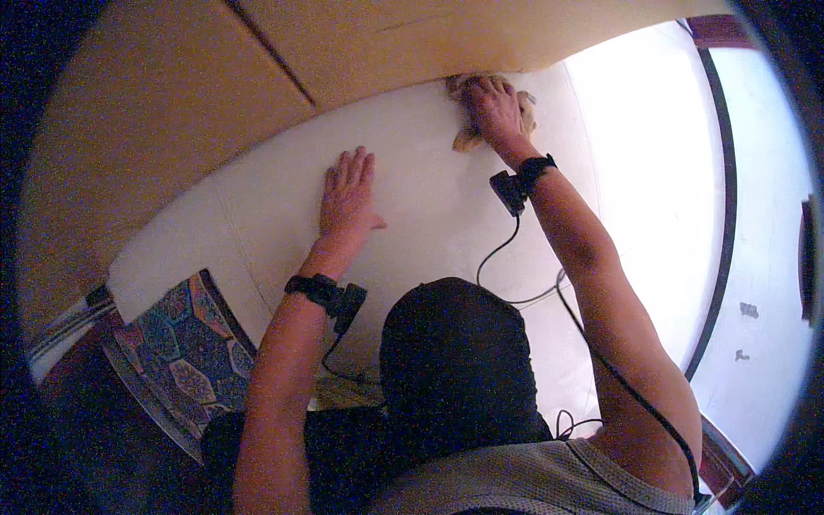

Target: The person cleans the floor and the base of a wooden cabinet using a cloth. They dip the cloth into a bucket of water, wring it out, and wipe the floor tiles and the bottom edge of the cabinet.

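My right hand (496,109) presses a crumpled tan cloth (467,138) onto the pale, smooth floor (412,199), close against the edge of a wooden panel. The cloth sticks out on both sides of the fingers. To the left and lower in the picture, my left hand (349,190) lies flat on the same floor, palm down, fingers stretched and thumb out, holding nothing. Both wrists wear black straps with small dark devices, from which black cables run back towards my body.
The wooden panel (193,84) with a dark seam runs across the top. A patterned mat (187,341) lies at lower left beside a metal-edged rail (71,328). Bright light falls at right, by a dark curved strip (727,193). A loose black cable (618,373) crosses my right arm.
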### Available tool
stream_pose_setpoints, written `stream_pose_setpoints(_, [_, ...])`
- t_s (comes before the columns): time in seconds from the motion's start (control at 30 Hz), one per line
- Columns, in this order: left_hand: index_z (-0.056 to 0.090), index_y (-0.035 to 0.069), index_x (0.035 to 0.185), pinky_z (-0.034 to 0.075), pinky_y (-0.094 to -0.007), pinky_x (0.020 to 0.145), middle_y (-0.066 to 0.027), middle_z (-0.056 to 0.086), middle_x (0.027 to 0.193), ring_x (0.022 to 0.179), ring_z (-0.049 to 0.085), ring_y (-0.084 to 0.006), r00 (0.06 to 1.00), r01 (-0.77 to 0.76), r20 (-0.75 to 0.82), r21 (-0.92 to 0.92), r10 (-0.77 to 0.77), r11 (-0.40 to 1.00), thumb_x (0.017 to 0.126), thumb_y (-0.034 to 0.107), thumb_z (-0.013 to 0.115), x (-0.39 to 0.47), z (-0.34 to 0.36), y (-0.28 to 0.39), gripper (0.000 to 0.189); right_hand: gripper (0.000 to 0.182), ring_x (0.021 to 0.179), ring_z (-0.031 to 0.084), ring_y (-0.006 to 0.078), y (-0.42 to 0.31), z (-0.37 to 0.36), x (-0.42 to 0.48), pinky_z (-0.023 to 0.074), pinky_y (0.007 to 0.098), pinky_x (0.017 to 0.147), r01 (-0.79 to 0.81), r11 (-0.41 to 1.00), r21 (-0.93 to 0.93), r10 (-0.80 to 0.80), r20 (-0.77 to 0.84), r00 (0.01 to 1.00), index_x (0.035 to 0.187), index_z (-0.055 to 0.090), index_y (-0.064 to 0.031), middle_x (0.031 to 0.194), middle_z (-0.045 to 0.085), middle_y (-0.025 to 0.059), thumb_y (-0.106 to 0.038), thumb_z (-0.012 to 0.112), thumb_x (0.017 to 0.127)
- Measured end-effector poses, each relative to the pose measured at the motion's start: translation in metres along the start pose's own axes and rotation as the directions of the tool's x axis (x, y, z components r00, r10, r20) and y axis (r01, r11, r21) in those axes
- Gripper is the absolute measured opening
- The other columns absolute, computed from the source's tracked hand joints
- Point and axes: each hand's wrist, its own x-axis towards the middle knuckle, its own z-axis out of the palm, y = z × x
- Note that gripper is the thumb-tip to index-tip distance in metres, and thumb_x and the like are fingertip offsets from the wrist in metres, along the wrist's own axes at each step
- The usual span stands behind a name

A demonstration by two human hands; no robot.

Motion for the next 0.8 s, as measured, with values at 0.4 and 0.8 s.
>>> stream_pose_setpoints(0.4, [0.021,0.004,0.151,0.021,-0.0505,0.118,-0.0145,0.018,0.160,0.146,0.019,-0.0358,0.985,0.092,0.139,0.072,-0.101,0.993,0.057,0.032,0.090,-0.044,-0.030,-0.065,0.119,0.042,0.127,0.047,0.0333,0.029,0.040,-0.025,0.0332,0.0454,0.109,-0.276,0.961,-0.009,0.274,-0.091,0.957,0.122,0.057,-0.0029,0.129,0.056,0.0166,-0.025,0.055,0.086])
stream_pose_setpoints(0.8, [0.017,0.004,0.152,0.020,-0.0473,0.119,-0.0160,0.015,0.160,0.147,0.017,-0.0352,0.971,0.109,0.192,0.160,-0.140,0.981,0.058,0.034,0.090,-0.082,-0.038,-0.078,0.123,0.035,0.125,0.048,0.0305,0.008,0.010,-0.014,0.0368,0.0443,0.102,-0.362,0.932,-0.028,0.363,0.059,0.930,0.119,0.056,-0.0038,0.127,0.056,0.0144,-0.015,0.052,0.086])
